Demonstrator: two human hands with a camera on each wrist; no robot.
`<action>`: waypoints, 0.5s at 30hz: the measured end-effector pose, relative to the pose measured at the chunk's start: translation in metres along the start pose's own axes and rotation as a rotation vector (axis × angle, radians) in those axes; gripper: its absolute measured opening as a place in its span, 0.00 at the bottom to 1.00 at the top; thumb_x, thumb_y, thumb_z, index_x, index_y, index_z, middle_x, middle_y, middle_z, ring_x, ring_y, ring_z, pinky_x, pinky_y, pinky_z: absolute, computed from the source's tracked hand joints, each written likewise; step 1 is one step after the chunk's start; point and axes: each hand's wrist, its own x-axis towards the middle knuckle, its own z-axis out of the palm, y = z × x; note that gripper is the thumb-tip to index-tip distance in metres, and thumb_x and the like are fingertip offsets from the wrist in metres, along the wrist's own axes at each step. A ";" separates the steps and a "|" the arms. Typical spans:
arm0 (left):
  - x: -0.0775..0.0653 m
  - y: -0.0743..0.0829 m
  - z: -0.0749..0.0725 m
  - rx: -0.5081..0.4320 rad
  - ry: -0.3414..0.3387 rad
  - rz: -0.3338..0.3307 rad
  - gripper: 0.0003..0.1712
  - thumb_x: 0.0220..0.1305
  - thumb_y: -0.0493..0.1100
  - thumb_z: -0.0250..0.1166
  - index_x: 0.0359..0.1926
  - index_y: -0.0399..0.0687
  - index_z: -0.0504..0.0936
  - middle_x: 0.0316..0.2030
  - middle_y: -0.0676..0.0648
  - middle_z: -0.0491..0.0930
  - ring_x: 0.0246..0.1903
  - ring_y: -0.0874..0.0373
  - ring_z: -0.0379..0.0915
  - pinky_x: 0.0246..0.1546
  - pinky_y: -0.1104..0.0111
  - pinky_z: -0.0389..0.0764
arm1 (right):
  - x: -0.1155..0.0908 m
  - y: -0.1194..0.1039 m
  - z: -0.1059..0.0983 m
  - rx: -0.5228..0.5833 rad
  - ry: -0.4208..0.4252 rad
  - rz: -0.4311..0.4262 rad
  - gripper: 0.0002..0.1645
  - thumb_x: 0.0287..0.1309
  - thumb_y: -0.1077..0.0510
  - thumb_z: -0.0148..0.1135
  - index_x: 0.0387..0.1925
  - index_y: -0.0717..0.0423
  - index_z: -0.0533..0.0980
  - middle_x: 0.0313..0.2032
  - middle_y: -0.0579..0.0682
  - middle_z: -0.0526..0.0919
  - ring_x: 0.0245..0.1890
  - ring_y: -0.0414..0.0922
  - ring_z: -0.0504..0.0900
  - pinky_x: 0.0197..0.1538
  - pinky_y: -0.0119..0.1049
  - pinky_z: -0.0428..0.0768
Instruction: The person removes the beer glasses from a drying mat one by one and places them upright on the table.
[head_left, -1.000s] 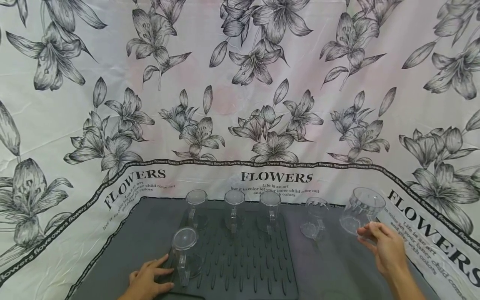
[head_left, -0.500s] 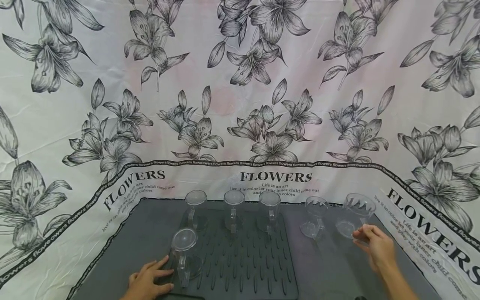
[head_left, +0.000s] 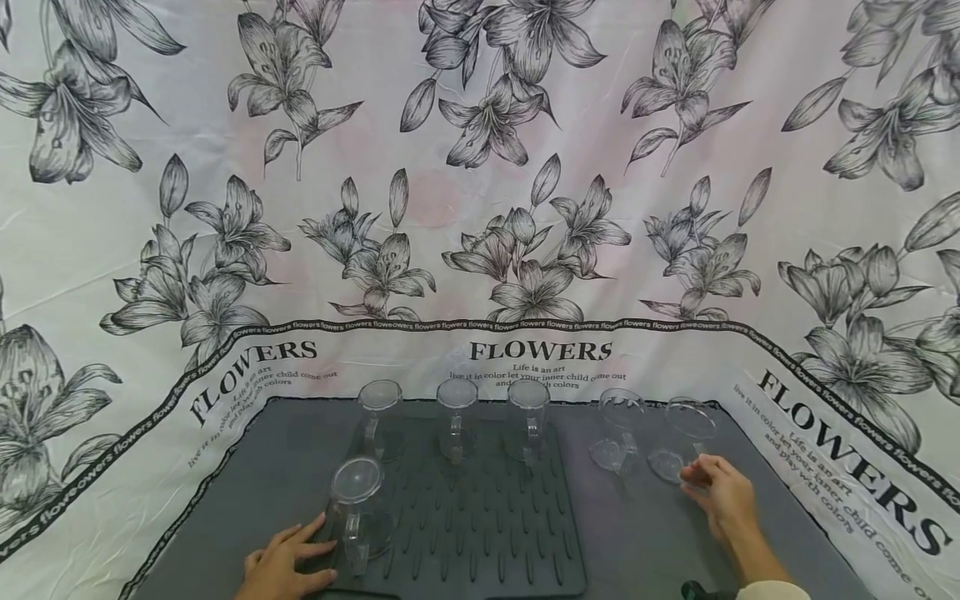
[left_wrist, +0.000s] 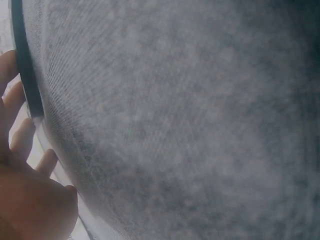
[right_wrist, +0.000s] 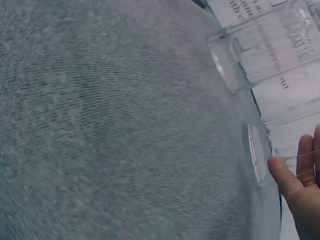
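Right of the mat [head_left: 480, 508], the right hand [head_left: 723, 496] pinches a cup [head_left: 678, 440], seemingly positioning it; letting go would call for steadiness. The left hand [head_left: 281, 567], fingers spread, lies by the mat's left edge.

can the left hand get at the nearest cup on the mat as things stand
Probably yes: the left hand is by the left edge of the mat, close beside that cup, and nothing visible stands between them.

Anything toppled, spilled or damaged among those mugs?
Nothing stands out. Four clear mugs stand on the ribbed mat, a fifth mug right of it; the right hand holds the rightmost mug. None lies toppled; no spill or crack shows.
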 end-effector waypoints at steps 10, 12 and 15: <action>-0.001 -0.002 -0.001 0.017 -0.026 -0.007 0.29 0.44 0.62 0.75 0.47 0.57 0.87 0.67 0.43 0.65 0.64 0.38 0.55 0.51 0.37 0.49 | 0.003 0.007 -0.001 -0.100 -0.003 -0.022 0.19 0.73 0.54 0.50 0.34 0.68 0.74 0.29 0.47 0.81 0.33 0.43 0.83 0.39 0.39 0.83; -0.001 -0.002 -0.002 0.021 -0.028 -0.010 0.30 0.44 0.63 0.75 0.48 0.56 0.87 0.67 0.43 0.65 0.64 0.37 0.55 0.51 0.37 0.49 | 0.003 0.008 -0.001 -0.108 0.000 -0.017 0.18 0.73 0.53 0.50 0.34 0.65 0.75 0.29 0.46 0.82 0.33 0.43 0.83 0.39 0.38 0.83; 0.000 -0.001 -0.003 0.011 -0.032 -0.012 0.30 0.45 0.62 0.74 0.48 0.54 0.87 0.67 0.43 0.64 0.65 0.37 0.54 0.51 0.37 0.47 | 0.002 0.008 0.000 -0.100 -0.007 -0.020 0.17 0.73 0.53 0.50 0.33 0.61 0.76 0.29 0.47 0.82 0.34 0.43 0.83 0.40 0.38 0.83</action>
